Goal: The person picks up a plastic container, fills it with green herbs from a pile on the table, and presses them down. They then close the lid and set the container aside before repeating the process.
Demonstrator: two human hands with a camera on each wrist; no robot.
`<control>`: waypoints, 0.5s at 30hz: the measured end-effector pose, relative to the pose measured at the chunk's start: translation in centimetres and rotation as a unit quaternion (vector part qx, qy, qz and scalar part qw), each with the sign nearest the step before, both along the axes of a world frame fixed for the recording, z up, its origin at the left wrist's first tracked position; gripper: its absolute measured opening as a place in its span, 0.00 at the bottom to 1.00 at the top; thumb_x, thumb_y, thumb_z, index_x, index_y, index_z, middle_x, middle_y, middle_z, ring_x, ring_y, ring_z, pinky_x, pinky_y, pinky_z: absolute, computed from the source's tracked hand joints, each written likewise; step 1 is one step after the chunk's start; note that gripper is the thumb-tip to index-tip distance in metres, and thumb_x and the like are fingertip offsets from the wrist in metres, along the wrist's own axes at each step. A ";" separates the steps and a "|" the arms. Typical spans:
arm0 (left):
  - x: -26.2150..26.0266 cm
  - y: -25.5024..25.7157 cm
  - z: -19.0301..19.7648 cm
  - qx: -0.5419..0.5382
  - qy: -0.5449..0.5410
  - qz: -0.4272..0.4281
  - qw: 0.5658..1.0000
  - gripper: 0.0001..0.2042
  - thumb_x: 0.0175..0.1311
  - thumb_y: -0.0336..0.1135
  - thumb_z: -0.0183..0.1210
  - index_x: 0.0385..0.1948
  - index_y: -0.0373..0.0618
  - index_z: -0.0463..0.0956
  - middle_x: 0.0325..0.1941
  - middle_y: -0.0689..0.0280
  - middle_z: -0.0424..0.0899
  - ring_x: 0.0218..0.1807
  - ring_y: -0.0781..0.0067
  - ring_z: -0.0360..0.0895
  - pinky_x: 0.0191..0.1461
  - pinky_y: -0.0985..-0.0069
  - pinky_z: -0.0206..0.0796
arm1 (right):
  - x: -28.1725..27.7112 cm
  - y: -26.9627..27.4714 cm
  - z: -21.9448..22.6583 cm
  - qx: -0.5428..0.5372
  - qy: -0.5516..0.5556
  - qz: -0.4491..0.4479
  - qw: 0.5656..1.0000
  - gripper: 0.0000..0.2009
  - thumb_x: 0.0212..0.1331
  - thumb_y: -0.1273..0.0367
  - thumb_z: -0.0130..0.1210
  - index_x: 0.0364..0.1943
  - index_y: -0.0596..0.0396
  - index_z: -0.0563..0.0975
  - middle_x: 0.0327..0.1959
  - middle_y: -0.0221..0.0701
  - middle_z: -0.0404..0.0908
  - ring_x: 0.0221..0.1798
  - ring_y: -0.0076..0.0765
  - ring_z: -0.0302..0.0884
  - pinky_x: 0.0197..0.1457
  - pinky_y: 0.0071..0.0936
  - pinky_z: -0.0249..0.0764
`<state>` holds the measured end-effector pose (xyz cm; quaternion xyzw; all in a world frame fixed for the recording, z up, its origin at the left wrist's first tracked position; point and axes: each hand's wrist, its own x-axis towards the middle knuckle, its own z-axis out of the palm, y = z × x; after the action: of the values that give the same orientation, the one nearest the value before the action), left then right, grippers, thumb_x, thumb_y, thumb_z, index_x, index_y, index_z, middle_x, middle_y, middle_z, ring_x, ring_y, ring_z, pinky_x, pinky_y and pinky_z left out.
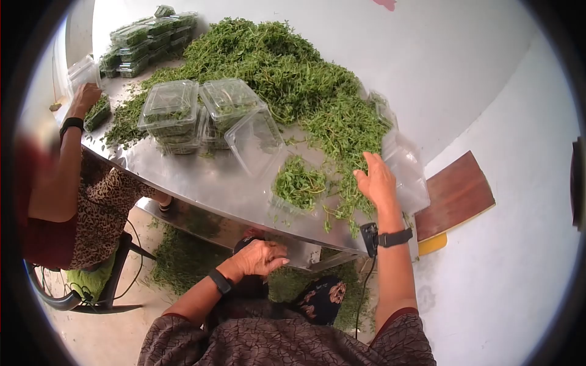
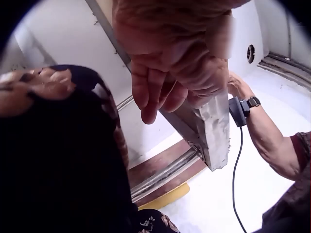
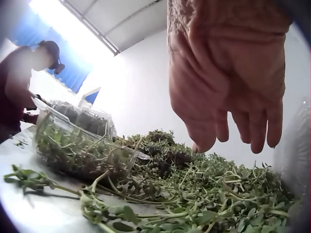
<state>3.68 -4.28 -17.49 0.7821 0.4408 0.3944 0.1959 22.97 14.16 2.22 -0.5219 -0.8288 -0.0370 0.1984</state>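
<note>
My right hand (image 1: 377, 182) hovers over the near end of the leafy green sprigs (image 1: 342, 122), its fingers straight and holding nothing. In the right wrist view those fingers point down above the sprigs (image 3: 233, 194). Left of this hand, a transparent plastic box (image 1: 278, 198) stands with its lid (image 1: 253, 140) raised and a loose heap of greens inside. My left hand (image 1: 259, 257) hangs below the table's front edge, over my lap, with fingers loosely bent around nothing. The left wrist view shows the same relaxed hand (image 2: 170, 58) from below.
Filled boxes (image 1: 171, 113) stand stacked mid-table, with more (image 1: 140, 43) at the back left. Empty transparent boxes (image 1: 406, 171) lie at the table's right edge. At the left, another person's hand (image 1: 87, 97) is at an open box (image 1: 97, 114). A cable (image 2: 235, 179) hangs from my right wrist.
</note>
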 end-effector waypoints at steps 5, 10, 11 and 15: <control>0.1 0.9 -2.3 -0.103 0.031 0.024 0.994 0.15 0.59 0.45 0.58 0.35 0.41 0.79 0.38 0.57 0.83 0.36 0.53 0.80 0.41 0.65 0.73 | -0.3 5.0 -0.2 -0.040 -0.089 -0.008 0.995 0.28 0.52 0.63 0.60 0.59 0.57 0.68 0.60 0.51 0.69 0.63 0.53 0.67 0.63 0.41 0.66; 0.2 1.2 -2.5 -0.071 0.070 0.035 0.994 0.13 0.57 0.44 0.58 0.29 0.44 0.78 0.30 0.61 0.81 0.33 0.54 0.79 0.37 0.64 0.72 | -1.6 6.6 -0.5 -0.108 -0.164 -0.079 0.977 0.27 0.52 0.62 0.61 0.57 0.53 0.70 0.56 0.46 0.74 0.61 0.47 0.69 0.61 0.39 0.68; 0.3 1.3 -2.7 -0.044 0.080 0.041 0.995 0.11 0.57 0.43 0.58 0.27 0.45 0.77 0.28 0.62 0.80 0.32 0.55 0.78 0.36 0.64 0.71 | -1.5 7.0 -1.0 -0.099 -0.177 -0.088 0.975 0.24 0.51 0.62 0.61 0.54 0.52 0.73 0.53 0.44 0.76 0.59 0.46 0.72 0.59 0.39 0.69; 0.1 1.3 -2.5 -0.076 0.104 0.052 0.990 0.09 0.57 0.41 0.58 0.26 0.46 0.77 0.28 0.62 0.80 0.33 0.55 0.78 0.36 0.63 0.71 | -0.9 8.3 -1.4 -0.106 -0.131 -0.105 0.980 0.18 0.51 0.64 0.60 0.47 0.51 0.78 0.45 0.43 0.81 0.52 0.46 0.77 0.54 0.40 0.72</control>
<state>3.77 -2.94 -19.95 0.7776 0.5278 0.2861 0.1868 22.09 22.42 0.86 -0.6150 -0.7872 -0.0378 0.0269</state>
